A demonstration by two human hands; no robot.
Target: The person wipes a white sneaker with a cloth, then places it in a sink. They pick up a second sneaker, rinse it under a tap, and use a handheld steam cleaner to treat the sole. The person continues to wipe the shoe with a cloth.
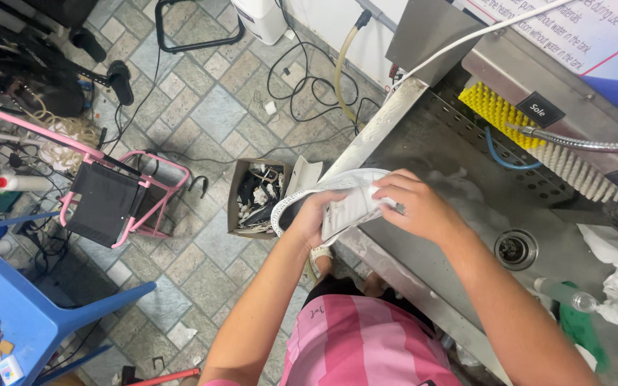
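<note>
A grey tiled floor (202,107) strewn with black cables (302,86); a pink folding stool (119,196) and blue plastic chair (30,300) stand well left of the fingers.

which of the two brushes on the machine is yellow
The upper one, yellow brush, near the sink's back corner; the white brush lies lower right, under the metal hose.

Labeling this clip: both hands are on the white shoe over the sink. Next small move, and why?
Probably a short rub with the right hand along the white shoe. The left hand already grips it sole-up at the edge of the steel sink, the right hand's fingers lie flat on the sole, and foam sits just behind.
</note>
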